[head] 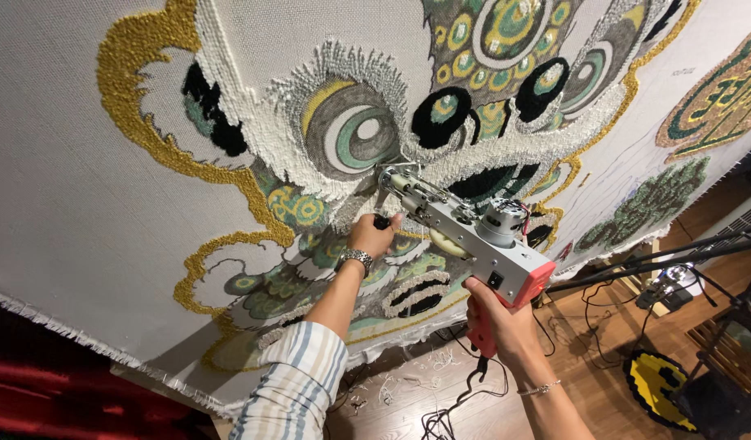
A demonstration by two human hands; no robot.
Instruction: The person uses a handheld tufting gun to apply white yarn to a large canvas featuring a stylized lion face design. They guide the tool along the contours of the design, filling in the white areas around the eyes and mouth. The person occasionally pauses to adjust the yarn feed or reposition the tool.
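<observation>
Gripping a tufting gun [461,232] with both hands, the person works it against a stretched white cloth [58,187] that fills most of the head view. The right hand [499,319] is closed tight round the gun's pink rear handle, fingers wrapped fully, no gap showing. The left hand [372,235] is curled shut round a small black front grip just under the gun's nose, the thumb over the top.

The gun lies between the two hands, its grey metal body slanting from the pink handle at lower right up to the needle end at upper left, which touches the cloth just below a tufted eye [353,130] of grey, green and white rings. A round motor sits on top of the body.

The left forearm rises from a striped sleeve [292,371], with a metal wristwatch [356,257] at the wrist. The right arm comes up from the bottom edge, a thin bracelet [539,389] on it. A black cord [461,399] hangs from the handle towards the wooden floor [603,391].
</observation>
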